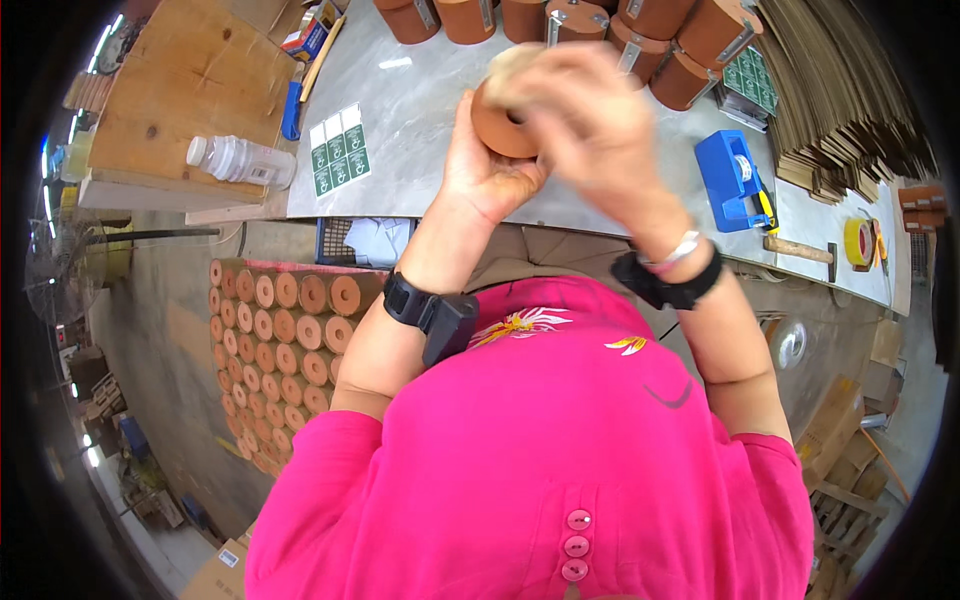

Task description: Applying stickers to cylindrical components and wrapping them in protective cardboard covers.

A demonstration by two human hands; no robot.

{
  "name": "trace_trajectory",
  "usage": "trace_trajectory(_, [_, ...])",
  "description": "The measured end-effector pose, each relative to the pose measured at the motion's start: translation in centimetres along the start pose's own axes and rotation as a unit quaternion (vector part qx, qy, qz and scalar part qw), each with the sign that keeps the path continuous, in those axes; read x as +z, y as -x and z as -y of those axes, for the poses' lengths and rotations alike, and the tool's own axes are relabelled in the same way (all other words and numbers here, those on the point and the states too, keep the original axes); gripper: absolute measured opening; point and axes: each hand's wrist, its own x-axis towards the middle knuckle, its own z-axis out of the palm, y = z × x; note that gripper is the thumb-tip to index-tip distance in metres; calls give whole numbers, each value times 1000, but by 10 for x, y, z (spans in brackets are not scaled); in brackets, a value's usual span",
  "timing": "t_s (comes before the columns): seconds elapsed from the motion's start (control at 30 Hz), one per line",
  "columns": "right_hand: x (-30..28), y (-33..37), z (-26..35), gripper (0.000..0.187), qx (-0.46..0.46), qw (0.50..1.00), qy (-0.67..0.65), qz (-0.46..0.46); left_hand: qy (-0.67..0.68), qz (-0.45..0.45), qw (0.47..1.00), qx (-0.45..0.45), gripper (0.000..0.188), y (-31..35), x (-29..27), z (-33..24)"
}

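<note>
My left hand [488, 186] is wrapped round a brown clay cylinder [494, 132] and holds it up over the table, its end with a dark central hole turned toward me. Against the cylinder's upper rim, my right hand [592, 112] presses a pale yellowish pad [510, 72], perhaps a sponge or folded cloth. Motion smears the right fingers and the pad, so its exact kind is unclear. Similar brown cylinders [468, 20] with metal strips stand and lie along the table's far side.
The grey table [400, 110] carries a sheet of green-and-white labels [340, 150], a blue tape dispenser [728, 180], a hammer [800, 248] and yellow tape [857, 242]. A plastic bottle [240, 160] lies at left. Cardboard sheets [850, 90] are stacked at right; clay cylinders [285, 330] are piled below left.
</note>
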Motion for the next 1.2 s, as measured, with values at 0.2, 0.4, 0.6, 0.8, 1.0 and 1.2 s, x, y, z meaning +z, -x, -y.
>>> trace_trajectory(0.2, [-13, 77, 19, 25, 54, 984, -73, 156, -194, 22, 979, 60, 79, 9, 14, -15])
trace_trajectory(0.4, [-47, 50, 15, 25, 189, 980, -54, 15, -273, -8, 959, 71, 85, 18, 14, -5])
trace_trajectory(0.6, [-10, 17, 11, 18, 63, 994, -86, 23, -328, -2, 943, 54, 83, 15, 19, 21])
trace_trajectory(0.8, [-5, 10, -32, 19, 59, 998, 14, -17, -310, -13, 951, 18, 77, 16, 6, 25])
trace_trajectory(1.0, [-43, 56, -56, 20, 164, 960, 220, 53, -315, 68, 947, -12, 77, 11, -6, 4])
trace_trajectory(1.2, [-27, 67, -18, 62, 161, 971, 164, 65, -448, -24, 888, 101, 61, 9, 10, 9])
